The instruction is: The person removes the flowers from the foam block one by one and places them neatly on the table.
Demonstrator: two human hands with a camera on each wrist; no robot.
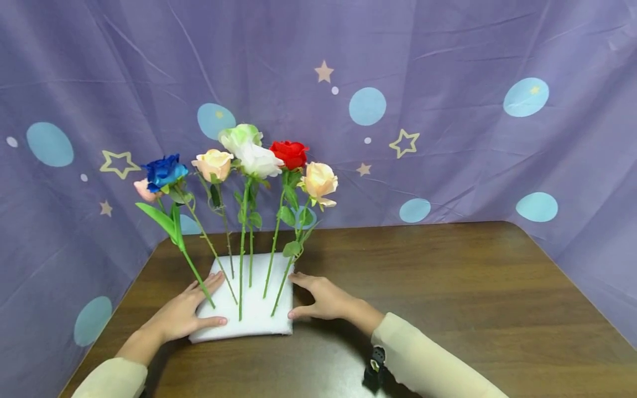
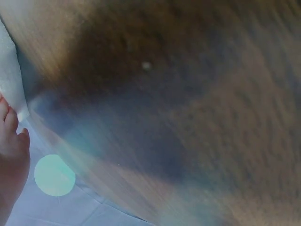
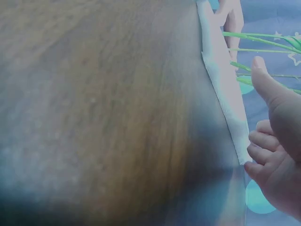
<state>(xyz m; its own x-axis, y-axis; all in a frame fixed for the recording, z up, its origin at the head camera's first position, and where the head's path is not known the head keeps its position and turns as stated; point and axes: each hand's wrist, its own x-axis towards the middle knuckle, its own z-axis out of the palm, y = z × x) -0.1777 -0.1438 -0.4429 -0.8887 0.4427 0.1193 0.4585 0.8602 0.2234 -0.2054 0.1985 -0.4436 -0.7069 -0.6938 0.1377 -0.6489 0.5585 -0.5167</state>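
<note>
A white foam block [image 1: 259, 318] lies on the brown table [image 1: 448, 287] with several artificial roses standing in it: a blue one [image 1: 164, 171], two peach ones [image 1: 214, 164], a white one [image 1: 251, 152], a red one [image 1: 290, 153]. My left hand [image 1: 184, 315] rests on the block's left side, fingers stretched over the top. My right hand [image 1: 325, 301] holds the right side between thumb and fingers. In the right wrist view its fingers [image 3: 261, 153] curl against the block's edge [image 3: 225, 94], with green stems [image 3: 263, 40] beyond. The left wrist view shows fingertips [image 2: 9, 122] beside the block's corner [image 2: 9, 70].
A purple cloth backdrop [image 1: 448, 110] with stars and blue dots hangs behind and around the table. The table's angled corners lie at far left and far right. A black wrist strap [image 1: 375, 367] sits on my right sleeve.
</note>
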